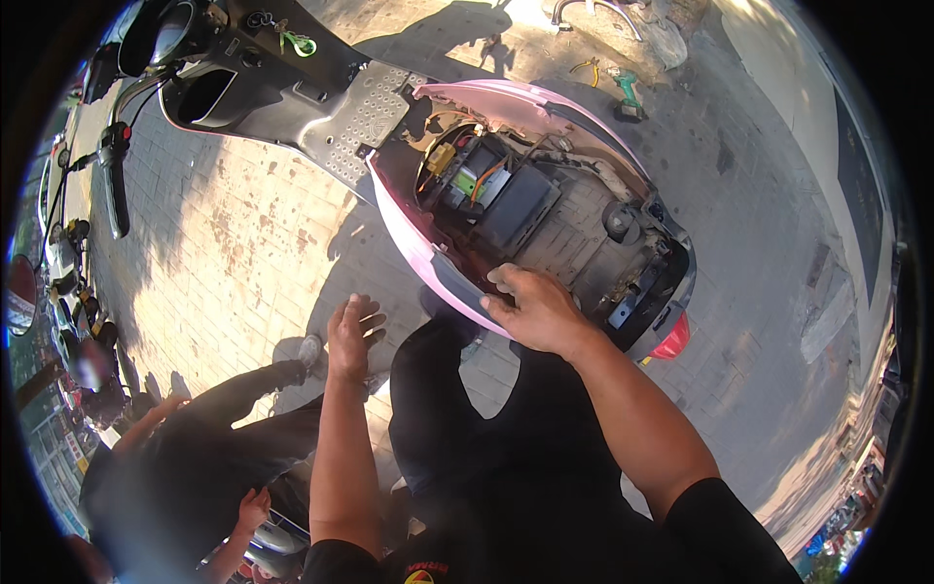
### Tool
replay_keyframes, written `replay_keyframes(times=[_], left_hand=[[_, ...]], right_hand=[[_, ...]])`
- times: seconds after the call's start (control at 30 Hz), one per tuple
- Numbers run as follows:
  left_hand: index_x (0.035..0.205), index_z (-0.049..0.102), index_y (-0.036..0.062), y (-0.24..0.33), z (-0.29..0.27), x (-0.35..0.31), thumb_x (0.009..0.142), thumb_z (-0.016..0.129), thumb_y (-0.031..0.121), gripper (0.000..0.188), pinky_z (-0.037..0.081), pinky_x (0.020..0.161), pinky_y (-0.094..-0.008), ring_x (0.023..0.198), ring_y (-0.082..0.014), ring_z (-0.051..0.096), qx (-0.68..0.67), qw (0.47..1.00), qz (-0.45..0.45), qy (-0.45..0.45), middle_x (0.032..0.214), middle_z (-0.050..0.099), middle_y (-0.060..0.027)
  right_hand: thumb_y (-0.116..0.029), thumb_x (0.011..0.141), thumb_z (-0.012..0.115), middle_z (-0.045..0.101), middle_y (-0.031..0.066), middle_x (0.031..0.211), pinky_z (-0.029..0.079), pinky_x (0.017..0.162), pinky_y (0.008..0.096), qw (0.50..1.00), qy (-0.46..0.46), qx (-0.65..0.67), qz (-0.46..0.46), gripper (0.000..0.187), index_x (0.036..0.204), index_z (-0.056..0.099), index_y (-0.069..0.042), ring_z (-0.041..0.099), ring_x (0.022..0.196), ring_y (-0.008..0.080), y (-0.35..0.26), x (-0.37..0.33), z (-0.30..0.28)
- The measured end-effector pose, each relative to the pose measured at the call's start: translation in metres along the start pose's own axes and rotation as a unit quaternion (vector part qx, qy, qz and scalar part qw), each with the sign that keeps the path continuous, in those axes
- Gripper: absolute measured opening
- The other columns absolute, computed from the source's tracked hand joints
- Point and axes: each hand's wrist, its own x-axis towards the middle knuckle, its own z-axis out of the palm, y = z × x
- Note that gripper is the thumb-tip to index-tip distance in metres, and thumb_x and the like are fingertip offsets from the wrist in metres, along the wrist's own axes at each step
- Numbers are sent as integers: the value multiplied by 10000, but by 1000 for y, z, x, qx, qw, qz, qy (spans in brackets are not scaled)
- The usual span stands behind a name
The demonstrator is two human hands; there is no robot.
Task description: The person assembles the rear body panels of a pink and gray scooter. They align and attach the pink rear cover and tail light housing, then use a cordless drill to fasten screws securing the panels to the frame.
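An electric scooter stands in front of me, its seat off and its pink rear body panel (413, 234) around an open compartment. Inside are a dark battery-like box (520, 209), a yellow connector (442, 159) and loose orange wires. My right hand (537, 307) is at the compartment's near rim, over the panel's dark edge, thumb and fingers bent but apart; I cannot tell whether it touches. Nothing shows in it. My left hand (352, 339) is raised over the paving to the left of the panel, fingers apart, holding nothing.
A green cordless drill (628, 92) and yellow-handled pliers (586, 68) lie on the ground beyond the scooter. Keys with a green tag (297, 42) hang at its front. Another person in dark clothes (185, 467) is close on my left. A red tail light (671, 338) marks the scooter's rear.
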Motion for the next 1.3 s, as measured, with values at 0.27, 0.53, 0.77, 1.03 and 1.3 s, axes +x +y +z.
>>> replay_keyframes(times=[0.27,0.53,0.77,1.03,1.3], left_hand=[[1426,456,-18,27,20,221,996,398,629,779,440,998,-462,1169,-308,565,-9,991,-99,-91,1325,574,-186],[1273,546,95,-4,45,313,990,481,589,573,429,1051,-442,1141,-247,593,-210,940,-122,-239,1138,624,-63],[1287,567,81,-16,57,326,988,472,595,602,433,1051,-449,1137,-278,599,-197,906,-208,-311,1151,635,-97],[1306,580,55,-10,55,323,982,448,621,666,428,1065,-461,1154,-324,596,-199,900,-234,-308,1189,642,-149],[1325,592,29,68,33,325,976,423,647,730,423,1078,-472,1171,-369,594,-223,889,-223,-333,1227,649,-202]], right_hand=[[-360,867,732,658,222,1205,494,961,441,995,-47,48,78,604,1333,542,-26,631,1124,388,-28,65,27],[-264,810,805,650,197,1124,542,900,441,971,79,-31,224,578,1283,575,-26,658,1053,371,-42,110,65],[-345,828,783,661,180,1086,537,877,471,976,26,-48,210,495,1193,617,-55,653,1031,391,-36,123,84],[-324,873,734,693,133,956,538,801,464,978,-37,25,205,302,1006,644,-69,681,934,344,-30,127,78],[-326,880,734,679,106,883,551,754,436,984,-25,4,179,253,943,656,-93,686,843,317,-28,124,84]])
